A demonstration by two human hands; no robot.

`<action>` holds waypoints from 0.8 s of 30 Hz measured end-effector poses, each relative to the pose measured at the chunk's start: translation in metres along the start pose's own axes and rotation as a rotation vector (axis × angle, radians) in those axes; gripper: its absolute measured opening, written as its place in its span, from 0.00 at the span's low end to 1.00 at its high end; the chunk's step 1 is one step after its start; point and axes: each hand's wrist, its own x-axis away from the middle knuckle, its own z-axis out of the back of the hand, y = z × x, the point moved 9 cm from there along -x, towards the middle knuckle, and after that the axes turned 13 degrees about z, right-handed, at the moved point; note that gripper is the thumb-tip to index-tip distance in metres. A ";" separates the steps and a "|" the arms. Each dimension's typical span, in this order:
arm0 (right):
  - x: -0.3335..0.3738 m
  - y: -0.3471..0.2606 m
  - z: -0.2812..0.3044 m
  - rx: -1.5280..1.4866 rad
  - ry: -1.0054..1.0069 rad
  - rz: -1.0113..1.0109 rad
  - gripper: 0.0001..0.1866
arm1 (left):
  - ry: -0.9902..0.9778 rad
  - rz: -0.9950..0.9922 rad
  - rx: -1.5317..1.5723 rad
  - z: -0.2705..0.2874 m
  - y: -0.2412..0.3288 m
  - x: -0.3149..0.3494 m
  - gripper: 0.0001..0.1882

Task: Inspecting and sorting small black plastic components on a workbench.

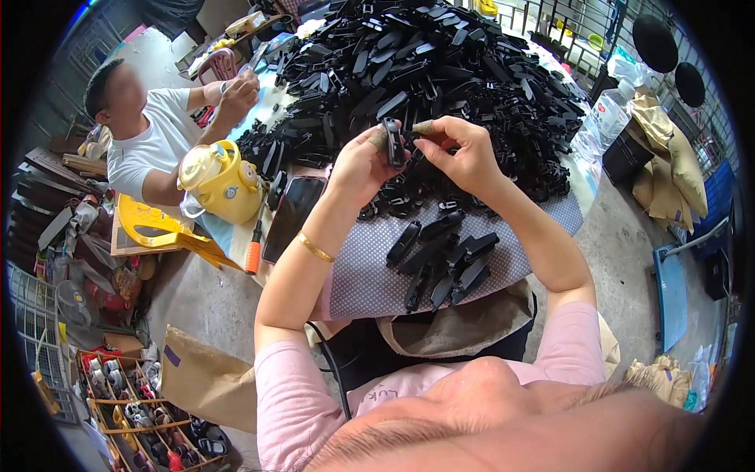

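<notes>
Pink sleeve (295, 401), left hand (360, 165) holding oblong black part (395, 143)

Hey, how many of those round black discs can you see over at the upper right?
2: the upper disc and the lower disc, below and right of it. Any others could be hidden.

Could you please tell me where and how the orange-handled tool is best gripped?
Probably by its thick orange handle, from the person's near side: it points toward them, while the thin shaft runs away between the phone and the yellow jug. The left hand looks nearer, but holds a black part.
</notes>
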 end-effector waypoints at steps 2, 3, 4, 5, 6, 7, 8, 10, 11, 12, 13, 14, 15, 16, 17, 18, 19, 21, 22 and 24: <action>0.002 0.000 -0.003 -0.020 -0.019 -0.033 0.09 | -0.078 0.023 0.059 -0.012 -0.005 0.005 0.16; 0.003 -0.001 -0.003 -0.004 -0.025 -0.020 0.08 | -0.089 0.002 0.049 -0.013 -0.004 0.007 0.14; 0.002 -0.002 -0.003 -0.005 -0.028 -0.020 0.08 | -0.088 0.001 0.051 -0.014 -0.006 0.007 0.14; 0.001 -0.009 -0.004 0.039 -0.049 0.026 0.08 | -0.050 -0.033 0.006 -0.012 -0.005 0.006 0.14; 0.000 -0.014 -0.005 0.084 -0.070 0.072 0.08 | -0.013 -0.067 -0.038 -0.011 -0.004 0.007 0.14; -0.001 -0.014 -0.006 0.083 -0.072 0.073 0.08 | 0.045 -0.112 -0.130 -0.010 -0.001 0.008 0.15; -0.002 -0.024 -0.006 0.205 -0.088 0.181 0.08 | 0.046 -0.113 -0.128 -0.009 -0.002 0.007 0.15; -0.002 -0.034 -0.010 0.326 -0.103 0.290 0.08 | 0.105 -0.176 -0.195 -0.003 0.001 0.005 0.13; -0.002 -0.037 -0.012 0.344 -0.110 0.300 0.08 | 0.107 -0.177 -0.195 0.000 -0.002 0.004 0.13; -0.001 -0.040 -0.015 0.361 -0.116 0.311 0.08 | 0.101 -0.226 -0.211 0.002 -0.002 0.003 0.13; 0.000 -0.041 -0.016 0.361 -0.117 0.311 0.08 | 0.095 -0.274 -0.226 0.000 -0.001 0.004 0.13; 0.000 -0.039 -0.019 0.291 -0.128 0.280 0.08 | 0.095 -0.274 -0.226 -0.001 -0.003 0.004 0.13; 0.001 -0.037 -0.021 0.219 -0.139 0.249 0.07 | 0.193 -0.407 -0.373 -0.003 0.005 0.010 0.13; 0.002 -0.038 -0.021 0.219 -0.140 0.249 0.07 | 0.292 -0.539 -0.520 -0.009 0.013 0.019 0.13; 0.005 -0.033 -0.022 0.138 -0.140 0.169 0.08 | 0.331 -0.697 -0.640 -0.023 0.022 0.032 0.14; 0.007 -0.027 -0.023 0.057 -0.140 0.088 0.08 | 0.332 -0.697 -0.640 -0.026 0.023 0.034 0.14; 0.005 -0.029 -0.023 0.055 -0.140 0.089 0.08 | 0.360 -0.667 -0.644 -0.025 0.023 0.035 0.15; 0.002 -0.044 -0.028 0.376 -0.237 0.247 0.08 | 0.373 -0.664 -0.626 -0.023 0.022 0.036 0.16; 0.003 -0.044 -0.028 0.377 -0.237 0.245 0.08 | 0.372 -0.663 -0.626 -0.025 0.023 0.038 0.16; 0.010 -0.048 -0.041 0.533 -0.355 0.338 0.07 | 0.434 -0.646 -0.711 -0.029 0.025 0.043 0.15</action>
